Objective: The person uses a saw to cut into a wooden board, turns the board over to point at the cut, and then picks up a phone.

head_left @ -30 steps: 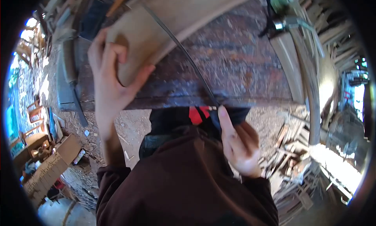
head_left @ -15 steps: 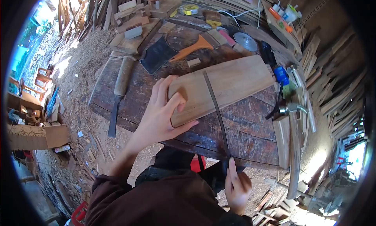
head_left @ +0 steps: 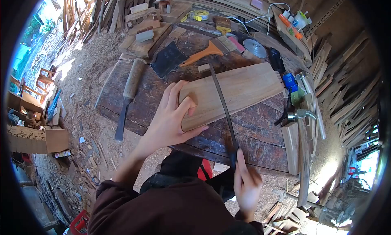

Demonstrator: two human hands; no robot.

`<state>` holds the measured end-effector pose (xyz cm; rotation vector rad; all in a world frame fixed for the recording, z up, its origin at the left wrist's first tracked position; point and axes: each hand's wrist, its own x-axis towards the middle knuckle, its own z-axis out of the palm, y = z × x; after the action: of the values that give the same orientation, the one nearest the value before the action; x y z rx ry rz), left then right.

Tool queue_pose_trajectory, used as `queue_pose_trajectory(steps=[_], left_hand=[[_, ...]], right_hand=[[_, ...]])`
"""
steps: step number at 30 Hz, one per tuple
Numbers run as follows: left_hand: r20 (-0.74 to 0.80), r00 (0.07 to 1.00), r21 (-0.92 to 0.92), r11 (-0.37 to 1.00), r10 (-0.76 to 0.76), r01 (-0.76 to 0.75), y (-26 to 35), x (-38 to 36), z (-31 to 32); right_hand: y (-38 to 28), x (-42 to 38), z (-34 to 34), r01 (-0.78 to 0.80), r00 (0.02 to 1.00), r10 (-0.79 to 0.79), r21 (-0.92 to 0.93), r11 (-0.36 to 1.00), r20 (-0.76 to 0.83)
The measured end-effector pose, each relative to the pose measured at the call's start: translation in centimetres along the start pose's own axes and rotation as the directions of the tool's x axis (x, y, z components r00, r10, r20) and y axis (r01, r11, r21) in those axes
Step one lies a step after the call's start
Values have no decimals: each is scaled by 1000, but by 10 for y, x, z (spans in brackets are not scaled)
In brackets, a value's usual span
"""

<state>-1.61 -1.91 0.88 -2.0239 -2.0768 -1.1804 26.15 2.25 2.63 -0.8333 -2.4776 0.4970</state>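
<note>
On the bench: dark round workbench (head_left: 260, 141) carries everything.
Board: pale wooden board (head_left: 240, 90) lies flat near the front edge.
File: long thin file (head_left: 222, 107) crosses the board, tip at the far edge.
Left hand: left hand (head_left: 171, 119) clamps the board's near end, thumb on the front edge.
Right hand: right hand (head_left: 246, 186) closes around the file handle, index finger stretched along it.
</note>
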Motion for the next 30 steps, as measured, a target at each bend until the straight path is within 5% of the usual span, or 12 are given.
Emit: queue_pose_trajectory(steps=[6, 9, 18, 30], left_hand=[[14, 999, -53, 998, -40, 41, 1, -1, 5], [12, 1000, -28, 999, -28, 29, -1, -2, 5], [53, 999, -39, 999, 4, -2, 2, 0, -1], [21, 1000, -83, 997, -2, 4, -1, 3, 1]], right_hand=[[-2, -11, 11, -14, 999, 11, -75, 997, -31], [3, 30, 24, 27, 992, -22, 33, 999, -121], [-11, 12, -2, -62, 998, 63, -27, 998, 20], [-11, 7, -9, -47, 998, 47, -12, 999, -45]])
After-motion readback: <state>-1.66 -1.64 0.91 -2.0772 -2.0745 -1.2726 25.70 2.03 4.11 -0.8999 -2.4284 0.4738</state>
